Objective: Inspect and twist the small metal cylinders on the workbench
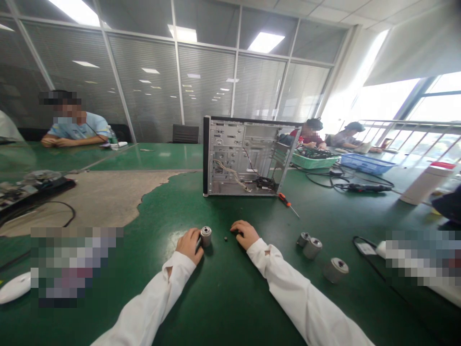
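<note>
My left hand [190, 245] is closed against the side of an upright silver metal cylinder [206, 237] with a dark hole in its top. A dark patch shows between the hand and the cylinder; I cannot tell what it is. Just right of the cylinder lies a tiny dark part [225, 239] on the green table. My right hand [246, 233] rests on the table beyond that part, fingers bent together over something dark that is mostly hidden. Off to the right stand several more metal cylinders [312, 248], one of them larger [336, 270].
An opened computer case [248, 158] stands ahead, with an orange-handled screwdriver [287, 202] at its right corner. Green [315, 162] and blue baskets [367, 164], cables and a white bottle [427, 182] are at right. A torn brown sheet [108, 192] lies left. People sit across the table.
</note>
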Demonstrator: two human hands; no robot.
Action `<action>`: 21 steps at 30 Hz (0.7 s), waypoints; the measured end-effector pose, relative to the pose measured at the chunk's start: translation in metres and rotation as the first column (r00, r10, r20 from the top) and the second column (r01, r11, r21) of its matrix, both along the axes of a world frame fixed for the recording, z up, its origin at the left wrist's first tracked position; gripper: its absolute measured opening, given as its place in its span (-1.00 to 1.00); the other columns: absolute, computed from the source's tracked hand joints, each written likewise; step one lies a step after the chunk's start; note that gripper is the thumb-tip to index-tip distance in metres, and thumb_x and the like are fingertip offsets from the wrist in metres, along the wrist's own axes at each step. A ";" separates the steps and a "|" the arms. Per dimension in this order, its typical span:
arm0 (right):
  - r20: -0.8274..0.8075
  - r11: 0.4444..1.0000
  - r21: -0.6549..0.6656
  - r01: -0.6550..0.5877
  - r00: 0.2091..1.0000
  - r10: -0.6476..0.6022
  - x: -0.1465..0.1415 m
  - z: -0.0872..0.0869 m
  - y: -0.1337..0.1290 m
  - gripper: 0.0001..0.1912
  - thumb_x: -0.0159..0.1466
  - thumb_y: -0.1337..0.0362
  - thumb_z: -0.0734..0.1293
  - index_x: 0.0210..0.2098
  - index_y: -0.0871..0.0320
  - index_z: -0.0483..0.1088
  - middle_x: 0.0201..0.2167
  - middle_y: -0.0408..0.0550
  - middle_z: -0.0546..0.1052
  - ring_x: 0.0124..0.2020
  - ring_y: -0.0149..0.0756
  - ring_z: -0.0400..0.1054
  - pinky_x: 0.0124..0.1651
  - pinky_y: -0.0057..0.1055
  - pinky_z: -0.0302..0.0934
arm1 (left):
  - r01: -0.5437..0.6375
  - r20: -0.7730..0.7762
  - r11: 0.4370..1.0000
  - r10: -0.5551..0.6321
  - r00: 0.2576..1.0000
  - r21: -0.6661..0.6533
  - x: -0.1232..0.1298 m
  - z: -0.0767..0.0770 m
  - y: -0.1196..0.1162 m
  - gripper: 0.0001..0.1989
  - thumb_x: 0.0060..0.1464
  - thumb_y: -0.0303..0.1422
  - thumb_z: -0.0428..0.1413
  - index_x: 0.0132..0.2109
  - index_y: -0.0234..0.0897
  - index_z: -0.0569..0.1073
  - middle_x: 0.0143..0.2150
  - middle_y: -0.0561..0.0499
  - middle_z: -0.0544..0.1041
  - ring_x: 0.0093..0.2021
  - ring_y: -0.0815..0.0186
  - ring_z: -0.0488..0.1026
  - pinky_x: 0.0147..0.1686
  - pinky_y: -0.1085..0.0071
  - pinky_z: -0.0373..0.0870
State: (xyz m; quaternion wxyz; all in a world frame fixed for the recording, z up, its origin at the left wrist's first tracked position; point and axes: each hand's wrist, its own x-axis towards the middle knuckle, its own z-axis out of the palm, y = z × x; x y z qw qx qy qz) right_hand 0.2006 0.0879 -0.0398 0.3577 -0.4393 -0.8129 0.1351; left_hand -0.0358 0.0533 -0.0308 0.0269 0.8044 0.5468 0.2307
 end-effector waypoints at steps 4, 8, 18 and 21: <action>0.019 1.000 0.020 -0.002 1.000 0.001 0.000 -0.002 0.001 -0.61 -0.16 0.58 0.12 -0.40 0.15 0.37 -0.31 -0.08 0.39 -0.25 -0.32 0.22 -0.15 -0.33 0.08 | 0.007 -0.001 1.000 -0.007 1.000 -0.004 0.001 0.001 -0.001 -0.55 -0.21 -0.46 -0.05 -0.06 -0.33 0.22 -0.07 -0.15 0.28 -0.07 0.12 0.24 -0.16 0.21 0.21; 0.032 0.999 0.036 -0.002 1.000 0.001 -0.001 -0.004 0.002 -0.60 -0.17 0.59 0.12 -0.39 0.16 0.36 -0.30 -0.07 0.38 -0.23 -0.31 0.21 -0.12 -0.33 0.06 | 0.012 -0.023 1.000 -0.012 1.000 -0.012 0.001 0.004 -0.002 -0.56 -0.20 -0.46 -0.06 -0.07 -0.39 0.23 -0.07 -0.19 0.28 -0.06 0.10 0.23 -0.16 0.20 0.21; 0.045 0.999 0.051 0.006 0.999 -0.008 -0.002 -0.005 0.001 -0.60 -0.16 0.59 0.11 -0.39 0.16 0.36 -0.31 -0.07 0.38 -0.22 -0.31 0.20 -0.13 -0.35 0.07 | 0.008 -0.047 1.000 -0.009 0.999 -0.018 0.001 0.004 -0.001 -0.57 -0.20 -0.45 -0.06 -0.07 -0.36 0.22 -0.06 -0.19 0.28 -0.06 0.11 0.23 -0.16 0.21 0.20; 0.048 0.999 0.053 0.004 0.999 -0.006 -0.002 -0.004 0.000 -0.60 -0.16 0.59 0.11 -0.38 0.16 0.35 -0.31 -0.07 0.38 -0.22 -0.31 0.20 -0.13 -0.35 0.07 | 0.010 -0.050 1.000 -0.010 0.999 -0.016 0.001 0.005 -0.002 -0.57 -0.20 -0.46 -0.06 -0.07 -0.35 0.23 -0.07 -0.18 0.29 -0.06 0.11 0.23 -0.16 0.22 0.19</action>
